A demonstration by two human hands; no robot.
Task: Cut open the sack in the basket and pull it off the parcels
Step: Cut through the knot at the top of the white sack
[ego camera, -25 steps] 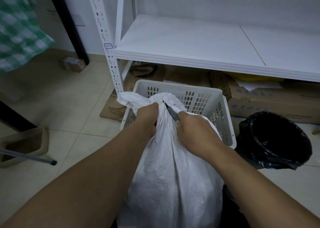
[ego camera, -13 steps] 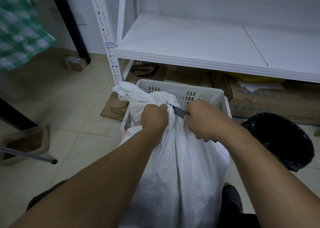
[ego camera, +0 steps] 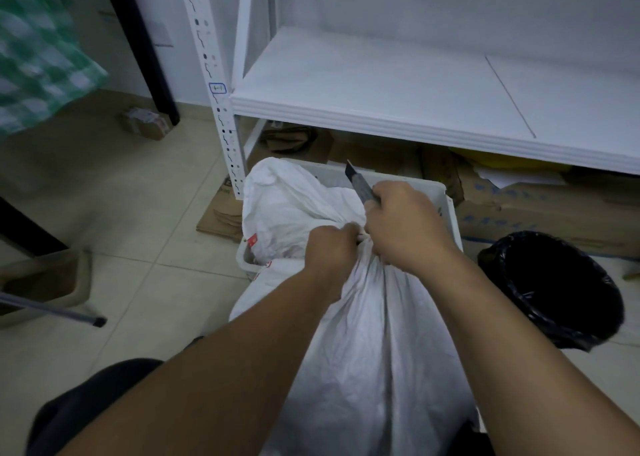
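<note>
A white woven sack stands in the white plastic basket and fills most of it. My left hand grips the gathered neck of the sack. My right hand is closed around a dark utility knife and presses against the same tied neck; the blade points up and away, clear of the fabric. The loose top of the sack flops to the left, with red print showing. The parcels are hidden inside the sack.
A white metal shelf stands just behind the basket, with cardboard boxes under it. A bin lined with a black bag sits at the right. At the left lie a beige dustpan and a grey pole.
The knife has come off the sack's neck and now points upward. Both hands have shifted right and closer together on the neck. The camera has moved nearer.
</note>
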